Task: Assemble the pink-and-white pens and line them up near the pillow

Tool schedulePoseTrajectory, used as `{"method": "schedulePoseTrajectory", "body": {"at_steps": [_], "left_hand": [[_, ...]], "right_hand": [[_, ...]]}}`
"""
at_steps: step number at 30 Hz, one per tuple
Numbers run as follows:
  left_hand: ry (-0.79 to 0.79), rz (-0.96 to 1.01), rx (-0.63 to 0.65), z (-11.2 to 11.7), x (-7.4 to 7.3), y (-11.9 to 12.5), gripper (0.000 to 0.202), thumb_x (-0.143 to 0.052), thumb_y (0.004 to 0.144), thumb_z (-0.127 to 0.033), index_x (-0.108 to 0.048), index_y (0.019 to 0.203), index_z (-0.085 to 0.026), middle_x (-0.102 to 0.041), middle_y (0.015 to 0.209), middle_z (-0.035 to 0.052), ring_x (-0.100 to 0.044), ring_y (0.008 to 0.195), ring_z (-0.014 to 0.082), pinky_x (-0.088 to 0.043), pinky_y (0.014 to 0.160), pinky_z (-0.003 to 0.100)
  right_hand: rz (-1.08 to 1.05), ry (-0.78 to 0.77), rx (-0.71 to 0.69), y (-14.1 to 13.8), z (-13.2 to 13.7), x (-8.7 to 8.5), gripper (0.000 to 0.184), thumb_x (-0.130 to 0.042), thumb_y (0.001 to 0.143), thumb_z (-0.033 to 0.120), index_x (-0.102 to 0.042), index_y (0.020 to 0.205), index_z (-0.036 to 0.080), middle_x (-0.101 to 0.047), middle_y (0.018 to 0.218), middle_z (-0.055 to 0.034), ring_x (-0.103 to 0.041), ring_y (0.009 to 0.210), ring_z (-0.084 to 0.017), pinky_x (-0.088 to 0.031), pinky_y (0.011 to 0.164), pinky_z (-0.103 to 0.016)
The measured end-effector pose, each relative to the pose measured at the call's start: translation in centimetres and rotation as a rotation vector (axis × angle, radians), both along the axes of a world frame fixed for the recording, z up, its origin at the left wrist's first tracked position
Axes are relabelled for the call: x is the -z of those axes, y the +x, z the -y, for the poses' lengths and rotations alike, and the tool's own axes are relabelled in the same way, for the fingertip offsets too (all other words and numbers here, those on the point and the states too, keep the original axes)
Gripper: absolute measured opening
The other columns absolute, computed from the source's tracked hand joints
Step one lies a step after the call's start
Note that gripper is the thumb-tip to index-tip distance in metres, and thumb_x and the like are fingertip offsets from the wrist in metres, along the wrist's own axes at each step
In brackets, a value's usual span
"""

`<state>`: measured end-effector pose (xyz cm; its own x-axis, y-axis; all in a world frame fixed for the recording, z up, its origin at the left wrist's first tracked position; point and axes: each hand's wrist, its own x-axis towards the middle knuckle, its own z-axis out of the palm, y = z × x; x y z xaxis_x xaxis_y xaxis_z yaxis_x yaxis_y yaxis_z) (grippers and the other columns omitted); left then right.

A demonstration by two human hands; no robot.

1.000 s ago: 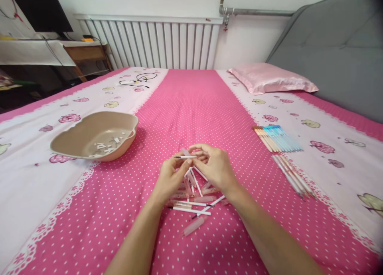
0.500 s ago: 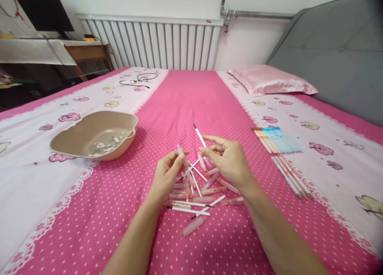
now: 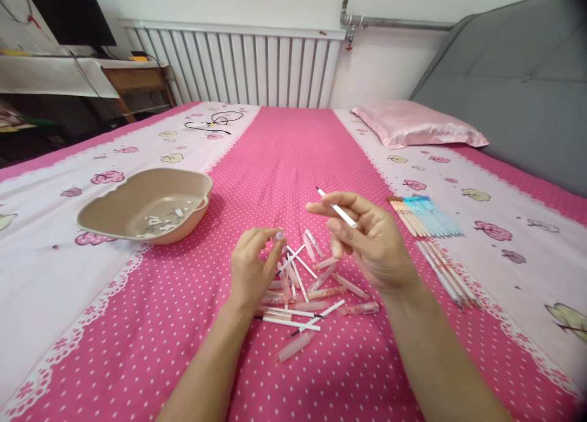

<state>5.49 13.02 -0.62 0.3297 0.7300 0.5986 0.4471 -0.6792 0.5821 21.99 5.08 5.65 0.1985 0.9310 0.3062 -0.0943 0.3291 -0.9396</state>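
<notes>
My right hand point(image 3: 371, 241) is raised above the pink dotted bedspread and pinches a thin white pen refill point(image 3: 337, 208) with a dark tip pointing up and left. My left hand point(image 3: 252, 266) hovers lower, its fingertips pinched on a small clear cap point(image 3: 279, 233). Below both hands lies a loose pile of white refills and clear pink pen barrels point(image 3: 307, 293).
A beige bowl point(image 3: 137, 217) with small white bits stands at the left. Rows of assembled pens point(image 3: 426, 217) lie at the right on the white strip. A pink pillow point(image 3: 413, 122), a grey headboard, a black cable point(image 3: 215, 121) and a radiator are further back.
The hands were together on one refill, then drew apart. My right hand lifted the refill up and to the right; my left kept the small cap.
</notes>
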Motion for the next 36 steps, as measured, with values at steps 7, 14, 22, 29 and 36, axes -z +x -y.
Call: {"method": "schedulePoseTrajectory", "body": {"at_steps": [7,14,22,29,36], "left_hand": [[0.122,0.015,0.029,-0.1,0.3,0.0,0.014,-0.057,0.082,-0.028,-0.065,0.088,-0.018,-0.067,0.083,0.0034,-0.058,0.078,0.0140,-0.047,0.074,0.027],[0.129,0.020,0.063,-0.3,0.6,0.0,0.015,-0.059,0.081,-0.028,-0.066,0.090,-0.018,-0.067,0.084,0.0043,-0.059,0.079,0.0145,-0.048,0.073,0.028],[0.136,0.030,0.101,-0.3,0.7,-0.1,0.015,-0.060,0.080,-0.027,-0.066,0.091,-0.019,-0.067,0.084,0.0038,-0.058,0.077,0.0144,-0.047,0.072,0.027],[0.141,-0.003,0.113,-0.2,0.6,0.0,0.013,-0.060,0.080,-0.027,-0.066,0.086,-0.017,-0.066,0.077,0.0030,-0.057,0.072,0.0137,-0.045,0.068,0.026],[0.109,-0.022,0.138,0.0,0.5,0.0,0.012,-0.059,0.080,-0.028,-0.065,0.081,-0.018,-0.065,0.074,0.0032,-0.055,0.071,0.0145,-0.043,0.068,0.027]], "right_hand": [[-0.048,0.059,0.080,-0.5,-0.4,0.2,0.017,-0.057,0.084,0.035,-0.069,0.090,0.023,-0.062,0.062,0.0034,-0.042,0.039,-0.002,-0.033,0.037,-0.017],[-0.039,0.061,0.066,-1.1,-0.5,0.4,0.017,-0.058,0.084,0.034,-0.071,0.089,0.025,-0.058,0.059,0.0042,-0.040,0.040,-0.002,-0.031,0.037,-0.016],[0.042,0.056,0.084,-1.2,-0.9,1.0,0.019,-0.057,0.084,0.036,-0.070,0.093,0.025,-0.058,0.060,0.0039,-0.041,0.041,-0.002,-0.030,0.038,-0.017],[0.112,-0.015,0.043,-1.8,-1.4,1.9,0.020,-0.059,0.082,0.035,-0.070,0.095,0.024,-0.056,0.062,0.0039,-0.040,0.045,-0.004,-0.032,0.041,-0.018],[0.201,-0.048,0.095,-1.8,-1.6,2.2,0.025,-0.058,0.082,0.037,-0.071,0.097,0.022,-0.055,0.061,0.0025,-0.040,0.047,-0.005,-0.032,0.043,-0.020]]}}
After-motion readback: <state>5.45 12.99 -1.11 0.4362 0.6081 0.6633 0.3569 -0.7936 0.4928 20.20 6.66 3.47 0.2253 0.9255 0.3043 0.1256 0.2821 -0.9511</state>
